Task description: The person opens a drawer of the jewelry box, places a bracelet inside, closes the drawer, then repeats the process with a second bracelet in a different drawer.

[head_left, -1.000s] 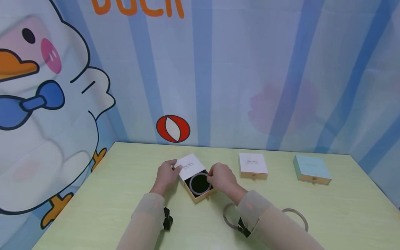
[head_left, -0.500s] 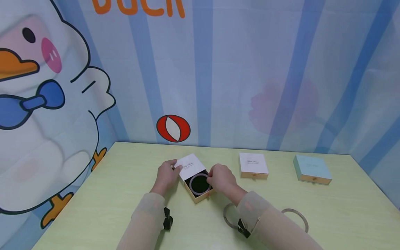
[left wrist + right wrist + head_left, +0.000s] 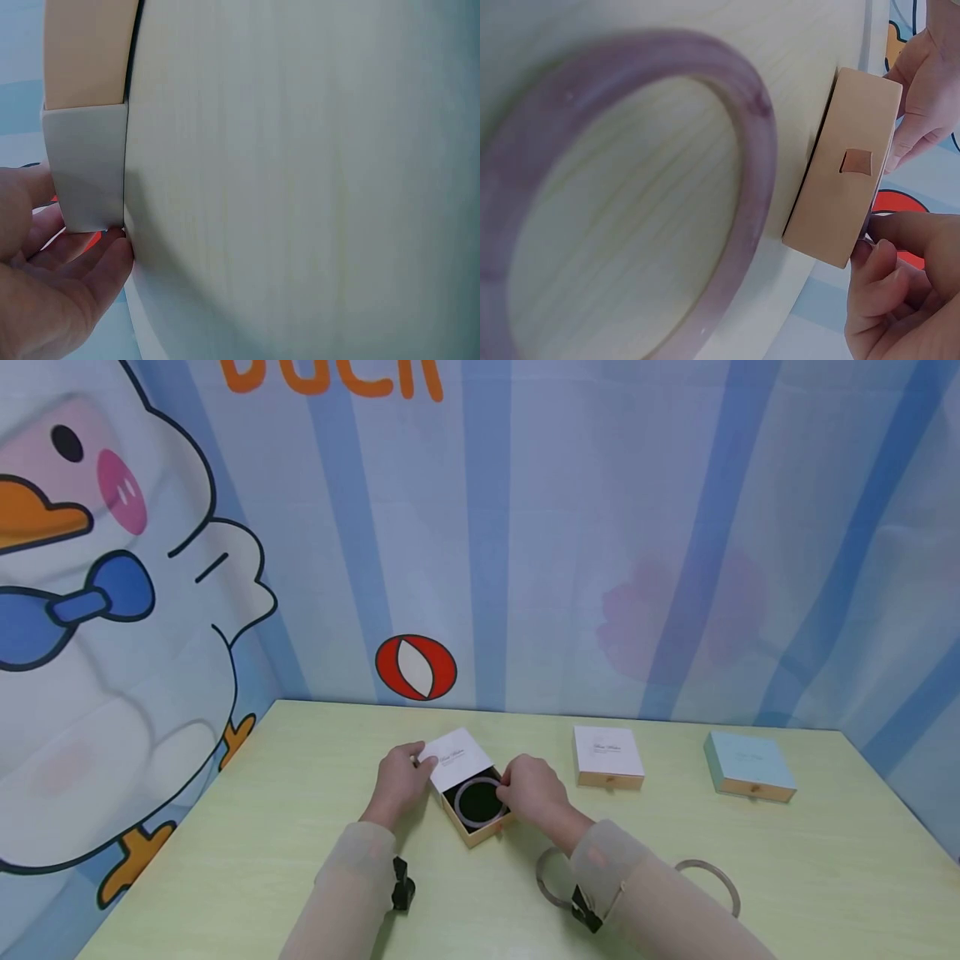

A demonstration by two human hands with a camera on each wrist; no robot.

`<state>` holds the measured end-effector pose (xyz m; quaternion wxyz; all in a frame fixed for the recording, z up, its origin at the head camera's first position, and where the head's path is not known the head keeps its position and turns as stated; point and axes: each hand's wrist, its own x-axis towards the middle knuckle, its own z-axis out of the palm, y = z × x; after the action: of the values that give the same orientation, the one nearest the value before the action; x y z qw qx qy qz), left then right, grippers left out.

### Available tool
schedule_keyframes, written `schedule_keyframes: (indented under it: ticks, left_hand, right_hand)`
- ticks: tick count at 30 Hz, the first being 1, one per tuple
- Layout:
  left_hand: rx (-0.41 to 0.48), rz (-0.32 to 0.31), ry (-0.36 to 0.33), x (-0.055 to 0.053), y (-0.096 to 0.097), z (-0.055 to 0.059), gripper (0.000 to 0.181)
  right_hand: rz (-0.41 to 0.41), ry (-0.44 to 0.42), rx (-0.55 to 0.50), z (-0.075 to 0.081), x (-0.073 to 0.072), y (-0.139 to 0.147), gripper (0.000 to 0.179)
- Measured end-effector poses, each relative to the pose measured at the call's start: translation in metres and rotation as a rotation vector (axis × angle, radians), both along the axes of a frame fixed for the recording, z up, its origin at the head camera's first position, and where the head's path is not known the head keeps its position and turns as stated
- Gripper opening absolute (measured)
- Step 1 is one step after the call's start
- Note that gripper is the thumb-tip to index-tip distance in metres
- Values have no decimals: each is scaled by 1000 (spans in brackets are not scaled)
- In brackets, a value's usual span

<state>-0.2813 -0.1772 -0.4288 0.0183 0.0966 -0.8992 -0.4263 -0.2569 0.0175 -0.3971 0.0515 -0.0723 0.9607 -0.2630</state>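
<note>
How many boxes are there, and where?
3: an open white box near the middle, a closed white box to its right, and a blue box farthest right.

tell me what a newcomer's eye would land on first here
Likely the big white cartoon duck printed on the backdrop, at the head view's left. Next, the partly open white drawer box on the table, held by the left hand while the right hand pinches the greyish bangle inside. In the right wrist view, a mauve bangle looms large.
</note>
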Motion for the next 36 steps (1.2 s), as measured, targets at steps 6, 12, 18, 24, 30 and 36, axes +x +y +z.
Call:
schedule_keyframes:
  ticks: [6,12,18,24,30,36]
  left_hand:
    - [-3,-1,-1,0,1,1,48]
    - [-6,-4,-6,0,1,1,48]
    - [1,3,-16,1,1,2,48]
    - [-1,3,-14,1,1,2,49]
    - [4,9,-23,0,1,1,48]
    - [6,14,-34,-1,1,1,49]
  right_hand:
    - [4,-4,-8,1,0,1,14]
    - [17,-2,-14,3,2,2,11]
    - [22,5,-30,3,2,5,13]
    - [12,6,-69,3,3,8,21]
    - [35,-13,-99,3,9,11,37]
    - [40,-81,-146,2,13,13,43]
